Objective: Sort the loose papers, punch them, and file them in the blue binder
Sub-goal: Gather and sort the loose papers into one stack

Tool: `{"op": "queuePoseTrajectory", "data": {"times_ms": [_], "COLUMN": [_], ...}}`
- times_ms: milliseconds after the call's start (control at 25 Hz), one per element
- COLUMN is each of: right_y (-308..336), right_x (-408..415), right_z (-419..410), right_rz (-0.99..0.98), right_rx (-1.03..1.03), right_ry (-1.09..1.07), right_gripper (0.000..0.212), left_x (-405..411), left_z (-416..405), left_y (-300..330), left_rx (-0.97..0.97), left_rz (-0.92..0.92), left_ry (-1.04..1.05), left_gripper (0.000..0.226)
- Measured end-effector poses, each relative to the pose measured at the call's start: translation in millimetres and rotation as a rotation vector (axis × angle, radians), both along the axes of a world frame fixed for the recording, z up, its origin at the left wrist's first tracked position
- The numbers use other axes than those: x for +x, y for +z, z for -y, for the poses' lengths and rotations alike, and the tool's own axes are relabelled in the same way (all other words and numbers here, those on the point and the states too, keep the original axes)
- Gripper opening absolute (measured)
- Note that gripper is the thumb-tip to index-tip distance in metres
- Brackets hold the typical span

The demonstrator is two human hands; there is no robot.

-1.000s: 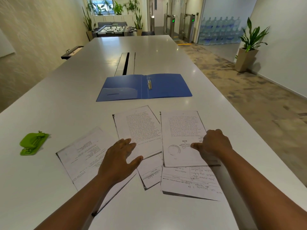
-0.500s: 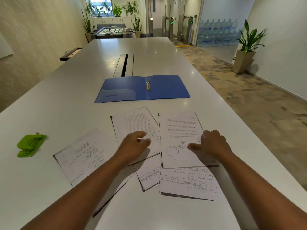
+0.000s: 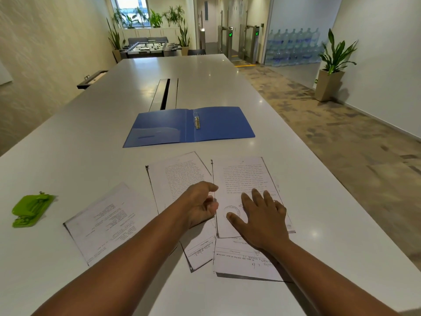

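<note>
Table (image 3: pixel 68 137): long white top carrying everything, its right edge running just past the sheets, floor beyond; broad bare stretch between papers and binder, more on the left.
Blue binder (image 3: pixel 218 126): lying open flat, rings (image 3: pixel 197 121) up at the spine, beyond the papers and apart from them.
Loose papers (image 3: pixel 109 222): five sheets fanned near the front edge, overlapping in the middle, none squared yet; I judge sorting barely begun.
Stamped sheet (image 3: pixel 241 176): rightmost upper page, its lower end overlapping a handwritten sheet (image 3: pixel 246 263).
Right hand (image 3: pixel 262 215): flat on the stamped sheet, fingers spread, pinning it, holding nothing.
Left hand (image 3: pixel 200 204): grip loosely curled at the seam between the middle page (image 3: pixel 177 174) and the stamped sheet; whether it pinches an edge, cannot tell.
Hole punch (image 3: pixel 32 209): green, far left, well apart, untouched.
Doing it well: keep the palm light, slide sheets toward the centre, not rightward off the edge; lift by a corner, tap edges flush before punching.
</note>
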State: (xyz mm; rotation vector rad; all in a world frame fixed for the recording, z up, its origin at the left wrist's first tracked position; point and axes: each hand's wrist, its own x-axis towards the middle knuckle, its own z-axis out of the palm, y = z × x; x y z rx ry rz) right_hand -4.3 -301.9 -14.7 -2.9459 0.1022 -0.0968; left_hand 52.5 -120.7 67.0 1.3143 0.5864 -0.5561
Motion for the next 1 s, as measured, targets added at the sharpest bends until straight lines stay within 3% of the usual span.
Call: {"op": "queuePoseTrajectory", "data": {"times_ms": [240, 400, 520, 640, 760, 880, 1000], "right_y": [1, 14, 39, 65, 77, 80, 74], "right_x": [-1, 0, 15, 33, 48, 61, 67], "right_z": [1, 2, 10, 12, 1, -16, -38], "right_rz": [-0.006, 0.029, 0.105, 0.102, 0.011, -0.068, -0.101], "right_rx": [0.029, 0.056, 0.175, 0.694, 1.062, 1.219, 1.143], "right_ry": [0.004, -0.049, -0.126, -0.125, -0.289, -0.268, -0.113], "right_gripper": [0.097, 0.088, 0.072, 0.047, 0.065, 0.043, 0.026], "left_x": [0, -3, 1, 3, 6, 6, 5], "left_z": [19, 17, -2, -29, -59, -87, -107], "left_y": [-8, -13, -3, 10, 14, 8, -3], "left_rx": [0.31, 0.648, 0.583, 0.464, 0.401, 0.355, 0.384], "left_rz": [0.232, 0.547, 0.606, 0.588, 0.528, 0.462, 0.441], "left_ry": [-0.173, -0.242, -0.176, -0.093, -0.005, 0.051, 0.118], "left_gripper": [0.011, 0.04, 0.033, 0.027, 0.014, 0.009, 0.018]}}
